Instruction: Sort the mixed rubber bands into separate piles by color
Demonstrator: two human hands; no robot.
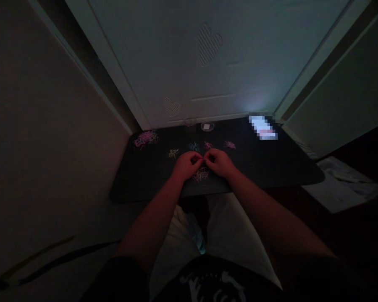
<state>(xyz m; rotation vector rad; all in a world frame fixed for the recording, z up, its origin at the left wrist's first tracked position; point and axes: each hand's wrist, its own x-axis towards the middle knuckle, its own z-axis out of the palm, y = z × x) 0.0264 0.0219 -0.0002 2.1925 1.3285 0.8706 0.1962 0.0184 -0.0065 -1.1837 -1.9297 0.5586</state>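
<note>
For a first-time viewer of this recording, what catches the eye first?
The bright, pixelated patch at the right end of the dark table stands out most. Next come the left hand and right hand, close together near the table's middle. A mostly pink pile sits at the far left corner.

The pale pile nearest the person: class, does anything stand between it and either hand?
Nothing visible does: the left hand and right hand are close by the pale pile, with no other object between; whether they touch it cannot be told.
</note>
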